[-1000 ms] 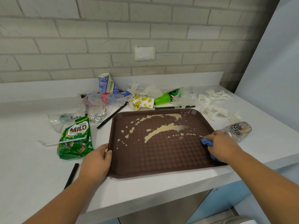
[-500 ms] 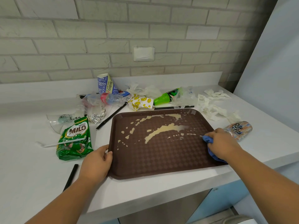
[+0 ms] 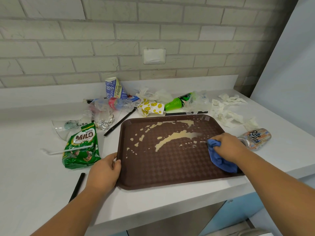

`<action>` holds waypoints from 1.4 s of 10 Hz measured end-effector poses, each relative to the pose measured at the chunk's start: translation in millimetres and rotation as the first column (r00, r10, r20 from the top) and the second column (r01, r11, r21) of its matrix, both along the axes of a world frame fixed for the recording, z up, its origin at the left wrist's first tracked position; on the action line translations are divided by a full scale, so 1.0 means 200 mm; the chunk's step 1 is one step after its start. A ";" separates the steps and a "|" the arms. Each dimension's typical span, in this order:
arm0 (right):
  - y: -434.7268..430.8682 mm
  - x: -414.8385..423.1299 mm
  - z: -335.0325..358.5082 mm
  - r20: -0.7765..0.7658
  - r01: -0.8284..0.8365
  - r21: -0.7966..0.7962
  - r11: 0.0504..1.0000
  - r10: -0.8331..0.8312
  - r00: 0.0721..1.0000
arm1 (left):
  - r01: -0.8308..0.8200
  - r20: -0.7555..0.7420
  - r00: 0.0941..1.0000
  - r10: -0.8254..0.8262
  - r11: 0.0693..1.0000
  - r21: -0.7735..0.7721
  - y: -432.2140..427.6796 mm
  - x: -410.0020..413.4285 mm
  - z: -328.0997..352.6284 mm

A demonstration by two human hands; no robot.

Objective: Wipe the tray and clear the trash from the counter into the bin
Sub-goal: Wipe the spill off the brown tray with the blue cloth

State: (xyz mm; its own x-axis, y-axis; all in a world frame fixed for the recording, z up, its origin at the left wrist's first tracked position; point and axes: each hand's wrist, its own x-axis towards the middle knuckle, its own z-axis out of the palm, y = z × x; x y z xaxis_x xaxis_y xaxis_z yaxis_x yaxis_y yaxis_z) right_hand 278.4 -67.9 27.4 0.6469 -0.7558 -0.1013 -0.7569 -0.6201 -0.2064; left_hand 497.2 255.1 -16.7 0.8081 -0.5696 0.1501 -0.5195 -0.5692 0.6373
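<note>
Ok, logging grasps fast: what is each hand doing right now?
Left hand: grips the left rim of the brown tray.
Right hand: holds the blue cloth against the tray.

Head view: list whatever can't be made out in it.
- Bin: outside the head view's edges.
- Blue cloth: partly covered by the right hand.
- Left hand: fingertips hidden at the tray rim.
- Black straw: lower end behind the left forearm.
- Clear bottle: label too small to read.
</note>
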 end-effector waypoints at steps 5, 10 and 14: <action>0.13 0.12 -0.05 -0.007 -0.176 0.016 0.984 0.176 0.984 | -0.063 0.024 0.998 0.061 0.992 0.106 -0.04 -0.03 -0.01; 0.17 0.24 -0.01 0.061 -0.123 0.036 0.992 0.121 0.991 | -0.080 0.000 0.997 0.080 0.994 0.071 -0.02 -0.04 -0.01; 0.24 0.27 -0.05 0.025 -0.178 -0.009 0.984 0.178 0.984 | -0.089 -0.008 0.996 0.090 0.994 0.070 -0.02 -0.04 -0.01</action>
State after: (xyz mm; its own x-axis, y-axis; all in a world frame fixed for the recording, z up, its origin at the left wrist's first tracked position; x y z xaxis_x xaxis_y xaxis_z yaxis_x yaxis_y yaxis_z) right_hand 332.3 -20.7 17.2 0.7737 -0.6286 -0.0786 -0.6285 -0.7460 -0.2200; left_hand 488.2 250.5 -17.9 0.8576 -0.5038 0.1034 -0.4577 -0.6558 0.6004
